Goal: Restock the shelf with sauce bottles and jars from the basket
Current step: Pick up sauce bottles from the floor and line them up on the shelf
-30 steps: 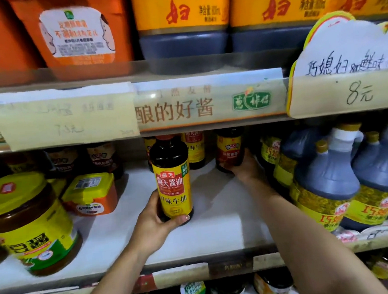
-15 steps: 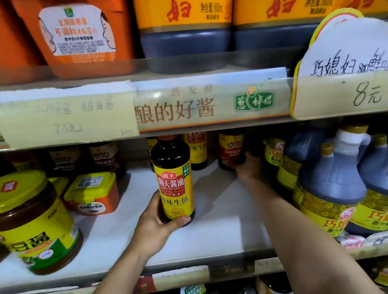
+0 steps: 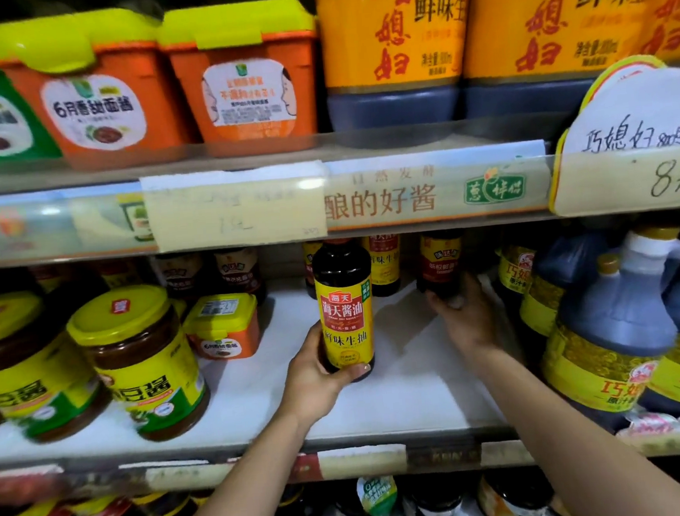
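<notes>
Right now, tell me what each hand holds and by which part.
Left hand grips the soy bottle round its lower body. Right hand holds the small bottle farther back, by its base.

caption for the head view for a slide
Left hand holds a soy sauce bottle upright at the shelf; right hand grips a dark bottle behind.

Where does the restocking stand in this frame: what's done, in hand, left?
Done: a few bottles stand at the back of the shelf. In hand: the left hand grips a soy bottle upright; the right hand holds a small bottle in the back row. Left: releasing both; the basket is out of view.
</notes>
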